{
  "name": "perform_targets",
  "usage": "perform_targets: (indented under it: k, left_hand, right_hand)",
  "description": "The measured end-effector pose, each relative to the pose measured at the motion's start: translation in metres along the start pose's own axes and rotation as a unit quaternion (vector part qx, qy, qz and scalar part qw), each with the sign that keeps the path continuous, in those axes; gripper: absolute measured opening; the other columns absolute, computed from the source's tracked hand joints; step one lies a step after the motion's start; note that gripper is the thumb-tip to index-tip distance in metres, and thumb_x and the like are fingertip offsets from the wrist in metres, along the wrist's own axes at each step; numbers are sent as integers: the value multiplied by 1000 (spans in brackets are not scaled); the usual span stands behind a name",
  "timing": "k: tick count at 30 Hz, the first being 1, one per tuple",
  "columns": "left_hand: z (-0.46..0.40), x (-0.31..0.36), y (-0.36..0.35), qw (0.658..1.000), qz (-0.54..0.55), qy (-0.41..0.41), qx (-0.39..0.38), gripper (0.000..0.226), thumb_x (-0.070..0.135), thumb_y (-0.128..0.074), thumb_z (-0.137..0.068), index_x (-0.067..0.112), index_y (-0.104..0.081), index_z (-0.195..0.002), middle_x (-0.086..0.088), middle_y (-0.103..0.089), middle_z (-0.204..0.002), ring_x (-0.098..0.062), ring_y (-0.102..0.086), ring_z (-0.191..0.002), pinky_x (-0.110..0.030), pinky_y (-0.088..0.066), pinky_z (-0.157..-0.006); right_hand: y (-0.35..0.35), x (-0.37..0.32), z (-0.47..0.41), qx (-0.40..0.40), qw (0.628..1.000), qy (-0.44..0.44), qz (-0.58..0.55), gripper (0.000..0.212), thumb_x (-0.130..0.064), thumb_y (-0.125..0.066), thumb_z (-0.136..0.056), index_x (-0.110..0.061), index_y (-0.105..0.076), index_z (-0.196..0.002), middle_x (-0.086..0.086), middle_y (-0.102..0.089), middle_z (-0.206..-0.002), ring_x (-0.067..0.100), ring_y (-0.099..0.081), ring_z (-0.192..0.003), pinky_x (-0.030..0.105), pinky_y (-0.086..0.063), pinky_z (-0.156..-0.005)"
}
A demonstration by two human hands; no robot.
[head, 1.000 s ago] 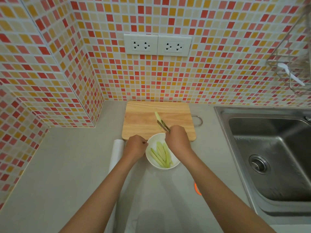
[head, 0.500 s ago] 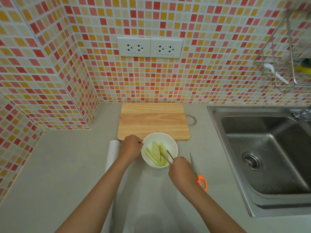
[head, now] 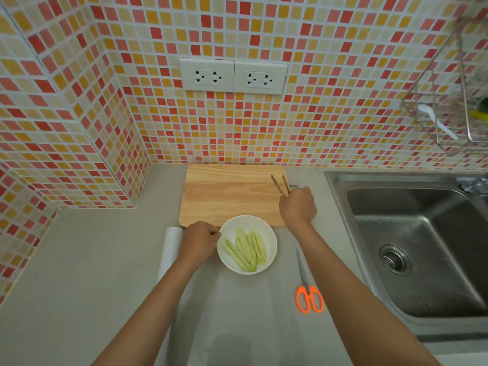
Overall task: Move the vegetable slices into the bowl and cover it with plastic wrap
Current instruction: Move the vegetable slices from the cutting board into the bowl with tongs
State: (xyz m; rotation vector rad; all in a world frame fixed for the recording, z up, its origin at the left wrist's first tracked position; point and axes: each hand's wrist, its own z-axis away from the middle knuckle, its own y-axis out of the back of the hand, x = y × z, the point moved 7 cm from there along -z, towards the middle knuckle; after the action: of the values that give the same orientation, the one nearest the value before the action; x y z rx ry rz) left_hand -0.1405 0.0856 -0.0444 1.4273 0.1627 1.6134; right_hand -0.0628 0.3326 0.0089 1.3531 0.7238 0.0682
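Looking down from my head: my right hand (head: 298, 207) grips thin tongs (head: 280, 184) over the wooden cutting board (head: 229, 196), at one o'clock from the white bowl (head: 247, 244). My left hand (head: 200, 240) curls against the bowl's nine-o'clock rim. Green vegetable slices (head: 247, 250) lie inside. Plastic wrap roll (head: 171, 244) sits left; orange scissors (head: 307, 291) at four o'clock; steel sink (head: 412, 247) right, mosaic tiles (head: 330, 107) behind grey counter (head: 79, 260).

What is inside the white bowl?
The bowl holds pale green vegetable slices, lying side by side. Whatever sits beneath them is covered.
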Motion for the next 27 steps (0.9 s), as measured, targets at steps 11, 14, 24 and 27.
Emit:
perform_targets:
  k: [11,14,24,27]
  left_hand:
    - [1,-5,-4,999,40,17,-32,21,12,-53,-91,18,-52,-71,-10,-54,-67,-17,-47,-65,-28,-37,-65]
    - [3,-9,-4,998,54,31,-28,28,12,-54,-90,0,-64,-68,-26,-62,-68,-19,-49,-63,-29,-38,-65]
    - [12,-9,-2,998,51,16,-19,21,17,-56,-93,12,-66,-76,-14,-67,-75,-29,-64,-70,-46,-55,-76]
    - [21,-15,-2,996,77,35,-20,20,22,-56,-94,23,-75,-85,-5,-73,-76,-24,-70,-70,-39,-56,-75]
  right_hand:
    - [-67,8,-25,-70,993,12,98,25,-21,-52,-93,-6,-64,-110,10,-55,-120,27,-58,-109,37,-50,-80]
    - [-69,12,-27,-77,993,7,90,26,-22,-54,-93,-6,-64,-110,10,-55,-120,27,-61,-105,36,-51,-79]
    - [-34,17,-2,-84,995,44,-39,29,-34,-50,-94,-12,-67,-86,13,-65,-93,32,-64,-88,33,-46,-69]
    - [-29,34,34,-150,987,52,-36,39,-31,-43,-95,-17,-48,-59,13,-64,-73,32,-65,-73,34,-49,-65]
